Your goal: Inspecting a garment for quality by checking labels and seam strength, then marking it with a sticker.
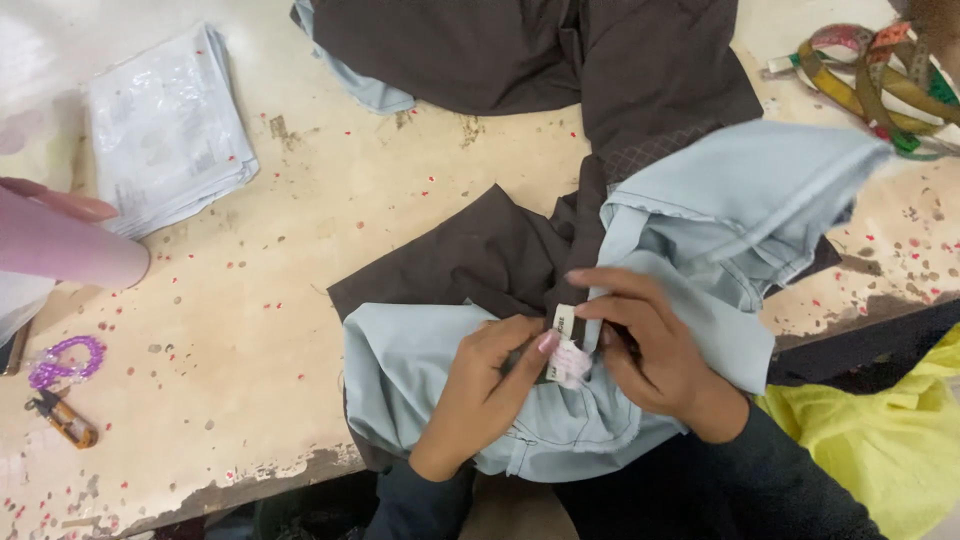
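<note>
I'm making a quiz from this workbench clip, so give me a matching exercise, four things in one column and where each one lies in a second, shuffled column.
Things:
1. small white sewn-in label
2. purple bead bracelet
3. folded stack of clear plastic bags
4. coil of yellow and green woven straps

Places:
A. far right corner of the table
B. pinched between the left hand and the right hand
C. far left part of the table
D. near left edge, beside a small orange-handled thread snipper

Pairs: 1-B, 2-D, 3-C, 4-A
</note>
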